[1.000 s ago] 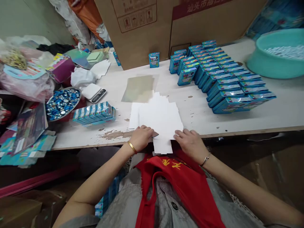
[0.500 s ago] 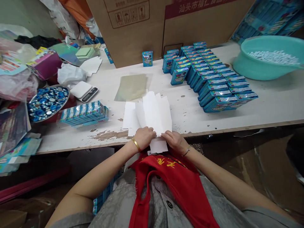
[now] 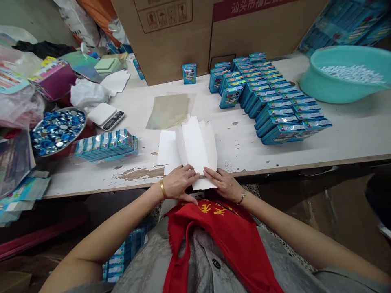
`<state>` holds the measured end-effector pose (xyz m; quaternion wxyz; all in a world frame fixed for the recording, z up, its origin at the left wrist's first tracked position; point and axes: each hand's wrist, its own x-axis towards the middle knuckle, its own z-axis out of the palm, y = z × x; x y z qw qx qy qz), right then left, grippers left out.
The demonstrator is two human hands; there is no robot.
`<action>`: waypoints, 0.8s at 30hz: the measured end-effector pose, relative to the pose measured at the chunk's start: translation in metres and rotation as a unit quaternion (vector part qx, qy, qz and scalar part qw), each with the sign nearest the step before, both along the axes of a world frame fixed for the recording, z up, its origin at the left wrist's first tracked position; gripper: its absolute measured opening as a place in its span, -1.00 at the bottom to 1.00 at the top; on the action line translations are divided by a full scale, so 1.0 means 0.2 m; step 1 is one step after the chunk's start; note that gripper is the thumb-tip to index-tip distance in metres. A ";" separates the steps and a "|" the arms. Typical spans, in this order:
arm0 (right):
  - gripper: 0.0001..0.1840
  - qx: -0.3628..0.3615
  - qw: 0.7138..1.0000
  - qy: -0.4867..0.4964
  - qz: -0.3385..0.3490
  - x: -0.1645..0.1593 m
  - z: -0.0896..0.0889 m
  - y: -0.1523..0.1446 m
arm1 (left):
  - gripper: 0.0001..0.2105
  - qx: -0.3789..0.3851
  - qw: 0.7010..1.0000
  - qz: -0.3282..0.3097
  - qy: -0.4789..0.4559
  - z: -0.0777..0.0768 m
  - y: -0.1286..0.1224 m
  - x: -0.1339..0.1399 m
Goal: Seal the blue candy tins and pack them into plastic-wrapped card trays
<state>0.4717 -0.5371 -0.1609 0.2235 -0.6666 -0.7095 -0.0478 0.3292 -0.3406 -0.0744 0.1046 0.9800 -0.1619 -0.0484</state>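
A creased white cardboard sheet (image 3: 195, 140) lies at the table's front edge, its side panels partly raised and its lower flap reaching past the edge. My left hand (image 3: 181, 182) grips its lower left part, fingertips on the crease and thumb stretched below the flap. My right hand (image 3: 225, 185) holds the lower right part, fingers pressed on the same crease, thumb hidden. Another flat white sheet (image 3: 167, 148) lies under the left side. Just beyond is a yellowish translucent sheet (image 3: 168, 110).
Rows of blue candy boxes (image 3: 275, 110) stand on the right, near a turquoise basin (image 3: 332, 91) of small white pieces. To the left are a wrapped row of blue boxes (image 3: 106, 145), a small scale (image 3: 106, 116) and a bowl of blue-and-silver pieces (image 3: 59, 131). A large carton (image 3: 171, 53) stands behind.
My left thumb has come away from the crease and stretched downward. The lower flap looks shorter and its front edge has shifted up slightly. My right hand stays at the crease.
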 end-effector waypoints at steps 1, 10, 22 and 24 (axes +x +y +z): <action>-0.33 0.011 1.000 0.018 -0.005 -0.01 0.00 0.01 | -0.54 0.003 1.000 0.010 0.002 0.00 0.00 0.00; -0.14 0.147 0.980 0.092 -0.097 -0.08 -0.03 0.06 | -0.75 -0.004 0.958 0.263 0.112 0.05 -0.02 0.15; -0.40 0.052 0.994 -0.002 -0.098 -0.08 -0.06 0.09 | -0.35 -0.204 0.861 0.406 -0.229 -0.09 -0.14 -0.07; -0.42 0.055 0.993 -0.001 -0.103 -0.08 -0.05 0.10 | -0.22 -0.259 0.841 0.426 -0.210 -0.19 -0.18 -0.14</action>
